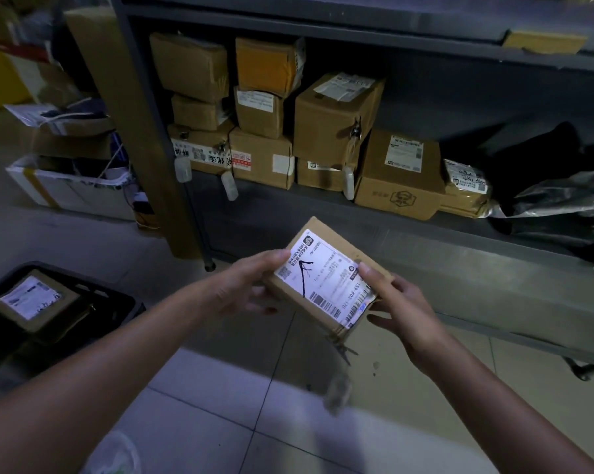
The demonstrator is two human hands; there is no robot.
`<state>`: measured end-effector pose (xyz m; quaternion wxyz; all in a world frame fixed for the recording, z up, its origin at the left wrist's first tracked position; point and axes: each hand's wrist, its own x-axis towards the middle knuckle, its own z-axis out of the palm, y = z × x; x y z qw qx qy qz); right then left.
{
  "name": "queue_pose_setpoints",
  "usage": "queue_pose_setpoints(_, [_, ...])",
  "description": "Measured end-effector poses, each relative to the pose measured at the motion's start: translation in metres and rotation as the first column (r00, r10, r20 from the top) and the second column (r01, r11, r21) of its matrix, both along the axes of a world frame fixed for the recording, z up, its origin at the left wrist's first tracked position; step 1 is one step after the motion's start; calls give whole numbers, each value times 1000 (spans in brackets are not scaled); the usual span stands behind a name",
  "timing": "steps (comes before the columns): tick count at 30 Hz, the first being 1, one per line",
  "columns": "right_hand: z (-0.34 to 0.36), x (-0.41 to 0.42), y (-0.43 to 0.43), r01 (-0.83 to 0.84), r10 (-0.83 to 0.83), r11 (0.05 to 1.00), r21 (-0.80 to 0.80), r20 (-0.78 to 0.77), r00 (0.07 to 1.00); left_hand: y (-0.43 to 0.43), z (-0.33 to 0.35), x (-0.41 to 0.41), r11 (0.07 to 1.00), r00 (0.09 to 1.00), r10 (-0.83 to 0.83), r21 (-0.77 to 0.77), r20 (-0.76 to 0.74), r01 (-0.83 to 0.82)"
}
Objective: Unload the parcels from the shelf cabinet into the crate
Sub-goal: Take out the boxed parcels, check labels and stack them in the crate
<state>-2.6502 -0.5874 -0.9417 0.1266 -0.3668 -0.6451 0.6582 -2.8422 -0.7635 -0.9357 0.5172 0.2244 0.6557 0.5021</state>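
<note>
- Small parcel, label up, held in the air before the shelf.
- Left hand and right hand grip its ends, fingers clamped on it.
- Black crate at lower left holds another parcel.

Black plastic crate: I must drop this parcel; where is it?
Head view, lower left, on the floor: the black plastic crate holds a labelled cardboard parcel, left of the left hand.

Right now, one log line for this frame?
left hand, right hand: grip small parcel | crate: flat box inside | shelf cabinet: cartons remain
</note>
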Motion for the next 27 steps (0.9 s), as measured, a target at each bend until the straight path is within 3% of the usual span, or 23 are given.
queue_pose_setpoints(3, [-1, -1, 1, 24, -26, 999, -44, -44, 999, 0, -1, 0, 1000, 1000, -20, -18, -24, 20])
queue_pose_setpoints(7, [3, -7, -1, 48, -64, 994, -103, -155, 986, 1, -6, -6, 981, 980, 194, -34, 36, -193])
queue_pose_setpoints(10, [1, -12, -7, 51, -55, 998, -31, -148, 988, -2, -4, -10, 954, 948, 299, -29, 113, -297])
queue_pose_setpoints(15, [-2, -24, -17, 24, -27, 999, -21, -163, 986, -7, 2, -6, 944, 935, 327, -11, 136, -329])
queue_pose_setpoints(27, [5, -53, -38, 43, -53, 998, -44, -241, 969, -33, 20, -21, 934, 934, 354, 59, -42, -352])
